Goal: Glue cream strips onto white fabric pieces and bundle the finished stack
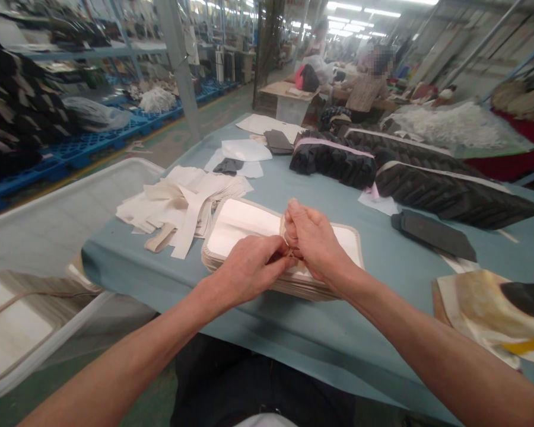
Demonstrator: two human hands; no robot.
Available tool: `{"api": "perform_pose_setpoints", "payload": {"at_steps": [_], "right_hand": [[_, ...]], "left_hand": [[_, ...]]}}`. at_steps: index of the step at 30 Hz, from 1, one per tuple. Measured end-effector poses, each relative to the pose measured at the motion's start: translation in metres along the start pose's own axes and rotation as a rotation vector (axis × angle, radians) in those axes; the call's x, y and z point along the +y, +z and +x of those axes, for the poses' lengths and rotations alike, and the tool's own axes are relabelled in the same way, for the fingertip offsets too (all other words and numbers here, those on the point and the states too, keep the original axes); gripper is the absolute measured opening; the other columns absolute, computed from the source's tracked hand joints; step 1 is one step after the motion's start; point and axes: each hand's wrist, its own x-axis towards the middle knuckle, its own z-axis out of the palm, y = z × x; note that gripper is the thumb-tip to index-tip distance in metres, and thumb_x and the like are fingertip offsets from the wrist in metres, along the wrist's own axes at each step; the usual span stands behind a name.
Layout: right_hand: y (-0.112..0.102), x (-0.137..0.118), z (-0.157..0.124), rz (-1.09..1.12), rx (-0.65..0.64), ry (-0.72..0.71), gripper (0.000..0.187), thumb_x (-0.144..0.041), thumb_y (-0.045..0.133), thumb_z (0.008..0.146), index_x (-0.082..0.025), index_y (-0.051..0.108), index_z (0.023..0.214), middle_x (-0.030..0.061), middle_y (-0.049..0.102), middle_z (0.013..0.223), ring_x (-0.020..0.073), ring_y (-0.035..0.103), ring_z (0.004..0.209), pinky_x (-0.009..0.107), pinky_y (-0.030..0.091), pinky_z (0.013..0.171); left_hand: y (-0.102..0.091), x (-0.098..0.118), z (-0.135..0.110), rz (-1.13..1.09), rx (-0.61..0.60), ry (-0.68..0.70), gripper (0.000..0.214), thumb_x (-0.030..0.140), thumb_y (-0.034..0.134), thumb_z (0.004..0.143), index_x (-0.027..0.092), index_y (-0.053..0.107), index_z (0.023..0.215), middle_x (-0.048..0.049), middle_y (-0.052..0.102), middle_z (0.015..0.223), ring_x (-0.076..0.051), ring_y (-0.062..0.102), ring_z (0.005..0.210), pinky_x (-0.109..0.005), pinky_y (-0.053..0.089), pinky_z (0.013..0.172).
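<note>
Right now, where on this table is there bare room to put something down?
Bare cloth lies between the cream stack and the dark flat piece, also along the near edge before the stack. Crowded: the left, with loose cream strips, and the far side, with dark bundles. The left hand and right hand pinch a band over the stack.

L hand (249,270) & R hand (314,240) are brought together over a stack of cream fabric panels (244,228) near the front edge of the teal worktop (293,184). A thin cream strip (284,230) is pinched by the fingers (278,258) of both. A loose pile of cream strips (182,204) is seen left of the stack. Black quilted bundles (333,160) are laid further back, w/ a flat dark piece (431,234) at right.
</note>
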Motion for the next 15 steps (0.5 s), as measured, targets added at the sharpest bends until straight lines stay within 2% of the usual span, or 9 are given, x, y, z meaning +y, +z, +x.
{"api": "perform_pose_setpoints", "payload": {"at_steps": [3,5,6,8,10,11,13,15], "right_hand": [[0.000,-0.005,0.005,-0.064,-0.040,-0.030,0.070,-0.089,0.072,0.072,-0.023,0.050,0.071,-0.0107,0.034,0.050,0.0070,0.029,0.045,0.021,0.022,0.040],[-0.003,-0.018,0.008,-0.062,-0.069,-0.092,0.068,-0.089,0.067,0.078,-0.023,0.052,0.073,-0.0090,0.039,0.052,0.0079,0.032,0.046,0.022,0.026,0.042],[-0.006,-0.027,0.008,-0.074,-0.058,-0.166,0.065,-0.086,0.064,0.083,-0.022,0.055,0.076,-0.0069,0.046,0.055,0.0088,0.037,0.048,0.022,0.030,0.044],[-0.016,-0.046,0.005,-0.182,0.051,-0.402,0.055,-0.075,0.058,0.096,-0.021,0.060,0.083,-0.0010,0.062,0.071,0.0110,0.050,0.058,0.024,0.038,0.053],[-0.029,-0.057,-0.006,-0.394,0.201,-0.618,0.040,-0.057,0.055,0.105,-0.022,0.065,0.088,0.0022,0.072,0.087,0.0135,0.060,0.070,0.027,0.044,0.063],[-0.036,-0.057,-0.014,-0.515,0.239,-0.669,0.034,-0.049,0.054,0.106,-0.023,0.066,0.088,0.0025,0.074,0.090,0.0149,0.063,0.074,0.028,0.045,0.066],[-0.047,-0.049,-0.031,-0.751,0.199,-0.656,0.024,-0.037,0.056,0.106,-0.023,0.070,0.093,0.0028,0.076,0.091,0.0179,0.068,0.079,0.031,0.045,0.070],[-0.052,-0.034,-0.046,-0.970,0.042,-0.544,0.015,-0.030,0.058,0.105,-0.022,0.072,0.106,0.0041,0.078,0.102,0.0211,0.071,0.087,0.032,0.044,0.070]], "left_hand": [[0.001,0.003,0.003,0.004,0.035,-0.020,0.031,0.027,0.059,0.095,0.021,0.050,0.065,0.0026,0.054,0.061,-0.015,0.046,0.059,-0.031,0.024,0.062],[0.001,0.004,0.004,0.005,0.044,-0.022,0.033,0.027,0.058,0.095,0.021,0.049,0.064,0.0031,0.051,0.059,-0.014,0.044,0.058,-0.031,0.025,0.061],[0.000,0.004,0.004,0.005,0.047,-0.024,0.033,0.028,0.058,0.095,0.020,0.050,0.064,0.0033,0.050,0.058,-0.014,0.044,0.059,-0.031,0.025,0.061],[-0.001,0.004,0.003,-0.012,0.053,-0.035,0.034,0.032,0.058,0.095,0.020,0.051,0.064,0.0037,0.049,0.058,-0.013,0.044,0.059,-0.030,0.026,0.061],[-0.002,0.004,0.003,-0.054,0.059,-0.048,0.036,0.036,0.058,0.095,0.020,0.051,0.063,0.0042,0.047,0.058,-0.013,0.042,0.058,-0.029,0.026,0.059],[-0.003,0.004,0.002,-0.082,0.058,-0.053,0.037,0.037,0.057,0.094,0.020,0.050,0.063,0.0044,0.045,0.058,-0.012,0.040,0.058,-0.028,0.025,0.058],[-0.002,0.004,0.002,-0.128,0.052,-0.058,0.038,0.039,0.057,0.094,0.020,0.049,0.062,0.0045,0.043,0.057,-0.012,0.039,0.057,-0.028,0.025,0.056],[-0.002,0.004,0.003,-0.139,0.048,-0.055,0.036,0.037,0.056,0.093,0.020,0.049,0.062,0.0046,0.043,0.057,-0.012,0.039,0.057,-0.027,0.025,0.056]]}}
